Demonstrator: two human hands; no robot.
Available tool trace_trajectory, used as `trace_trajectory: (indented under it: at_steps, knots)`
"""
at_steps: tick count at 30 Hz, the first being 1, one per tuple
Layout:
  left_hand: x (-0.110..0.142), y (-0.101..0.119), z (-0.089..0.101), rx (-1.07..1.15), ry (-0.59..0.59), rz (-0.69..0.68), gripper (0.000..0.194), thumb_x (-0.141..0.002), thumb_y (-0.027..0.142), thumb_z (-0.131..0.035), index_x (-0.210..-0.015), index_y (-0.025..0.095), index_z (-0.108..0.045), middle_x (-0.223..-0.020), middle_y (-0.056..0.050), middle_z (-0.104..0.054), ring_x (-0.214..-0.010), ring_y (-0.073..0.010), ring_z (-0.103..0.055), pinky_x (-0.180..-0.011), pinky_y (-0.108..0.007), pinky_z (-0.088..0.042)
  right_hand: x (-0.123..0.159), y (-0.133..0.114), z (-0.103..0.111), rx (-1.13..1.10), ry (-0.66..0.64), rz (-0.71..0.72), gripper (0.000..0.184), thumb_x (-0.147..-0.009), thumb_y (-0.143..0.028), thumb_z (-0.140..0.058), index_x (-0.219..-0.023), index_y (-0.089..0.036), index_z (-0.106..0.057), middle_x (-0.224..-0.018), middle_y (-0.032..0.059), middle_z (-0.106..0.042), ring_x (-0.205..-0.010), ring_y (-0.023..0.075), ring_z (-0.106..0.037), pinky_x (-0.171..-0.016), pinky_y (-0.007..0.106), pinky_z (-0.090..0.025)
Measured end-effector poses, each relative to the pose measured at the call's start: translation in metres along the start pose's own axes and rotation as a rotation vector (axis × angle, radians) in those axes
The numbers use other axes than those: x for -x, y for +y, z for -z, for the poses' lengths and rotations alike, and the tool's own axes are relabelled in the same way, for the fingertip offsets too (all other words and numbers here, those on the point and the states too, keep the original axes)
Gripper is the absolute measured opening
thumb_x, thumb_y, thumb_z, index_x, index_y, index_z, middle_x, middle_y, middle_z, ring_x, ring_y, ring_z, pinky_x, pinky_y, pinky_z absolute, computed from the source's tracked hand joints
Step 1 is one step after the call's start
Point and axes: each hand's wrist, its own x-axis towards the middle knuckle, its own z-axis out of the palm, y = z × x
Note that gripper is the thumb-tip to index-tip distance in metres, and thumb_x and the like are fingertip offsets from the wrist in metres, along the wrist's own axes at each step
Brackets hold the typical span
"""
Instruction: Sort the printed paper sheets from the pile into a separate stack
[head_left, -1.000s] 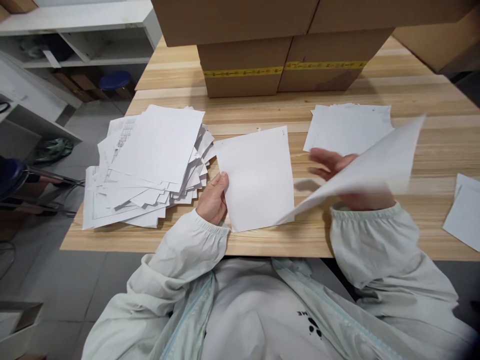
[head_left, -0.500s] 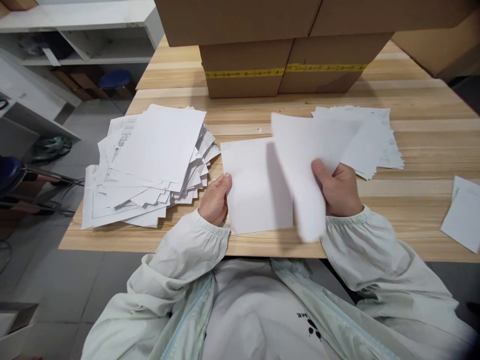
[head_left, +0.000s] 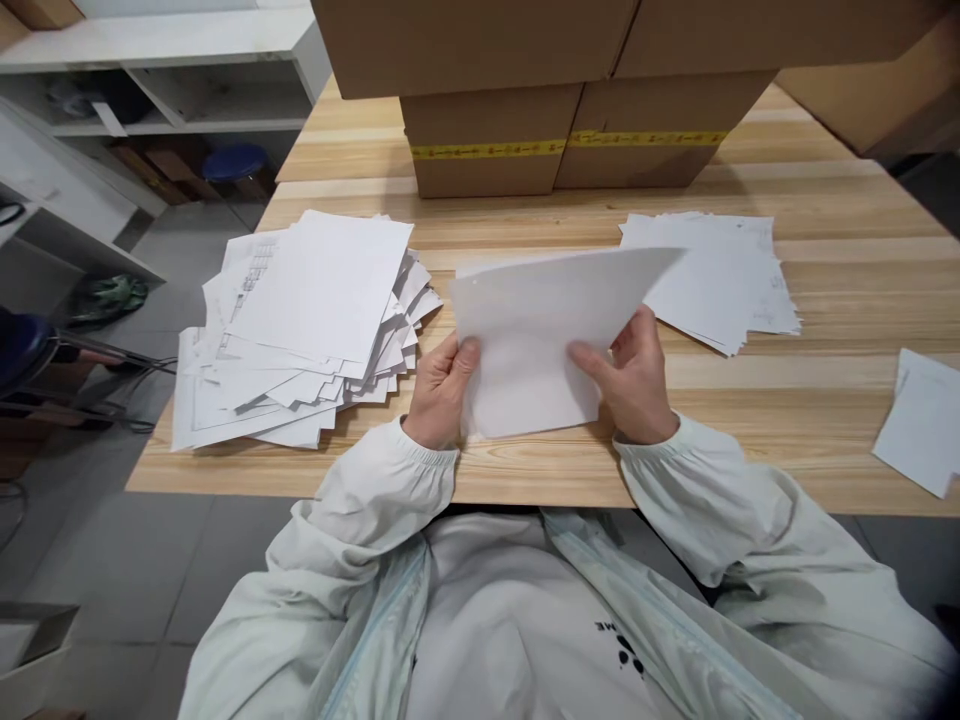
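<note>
We see a pale wooden bench across the middle of the frame, white shelving at upper left, a round blue stool near it, and grey floor tiles at lower left.

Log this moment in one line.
left hand: grips white paper | right hand: grips same paper | left: paper pile | beyond: cardboard boxes

On the table, a paper pile lies toward the near left corner. Papers sit between left hand and right hand near the front edge, with another stack behind, rightward. Loose sheets lie farther right; boxes stand beyond.
</note>
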Motion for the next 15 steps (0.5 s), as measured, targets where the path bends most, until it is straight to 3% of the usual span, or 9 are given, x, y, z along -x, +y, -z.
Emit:
trace_trajectory:
  at_steps: [1, 3, 6, 15]
  knots:
    - [-0.002, 0.004, -0.002, -0.019, 0.0, -0.07, 0.041, -0.086, 0.059, -0.066, -0.099, 0.022, -0.076, -0.094, -0.003, -0.077, -0.093, -0.019, -0.07, -0.081, -0.029, -0.056, -0.003, -0.002, 0.002, -0.045, -0.039, -0.024, 0.066, -0.065, -0.053, -0.086, -0.12, -0.025, -0.063, -0.123, 0.0066, -0.068, -0.108, 0.0227, -0.066, -0.092, 0.038, -0.055]
    - [-0.006, 0.01, -0.008, -0.037, 0.004, -0.176, 0.04, -0.087, 0.061, -0.065, -0.096, 0.023, -0.076, -0.092, -0.002, -0.076, -0.095, -0.0199, -0.07, -0.081, -0.03, -0.056, -0.004, -0.007, 0.004, -0.09, -0.084, -0.073, 0.051, -0.068, -0.055, -0.084, -0.106, -0.024, -0.069, -0.109, 0.0054, -0.073, -0.099, 0.0234, -0.069, -0.087, 0.04, -0.057]
    - [-0.009, 0.013, -0.015, -0.017, 0.016, -0.229, 0.043, -0.082, 0.064, -0.067, -0.092, 0.024, -0.076, -0.087, -0.002, -0.074, -0.094, -0.0215, -0.07, -0.082, -0.032, -0.056, 0.003, -0.015, 0.002, -0.095, -0.021, -0.022, 0.032, -0.07, -0.052, -0.083, -0.08, -0.023, -0.071, -0.087, 0.0026, -0.074, -0.084, 0.0231, -0.069, -0.079, 0.041, -0.059]
    - [-0.007, -0.002, -0.012, 0.107, 0.018, -0.001, 0.044, -0.074, 0.063, -0.076, -0.093, 0.023, -0.074, -0.087, -0.002, -0.075, -0.082, -0.0175, -0.07, -0.072, -0.028, -0.055, 0.012, -0.006, -0.012, -0.109, 0.019, -0.027, 0.042, -0.061, -0.044, -0.09, -0.092, -0.022, -0.07, -0.093, 0.0039, -0.074, -0.086, 0.0217, -0.068, -0.079, 0.039, -0.06]
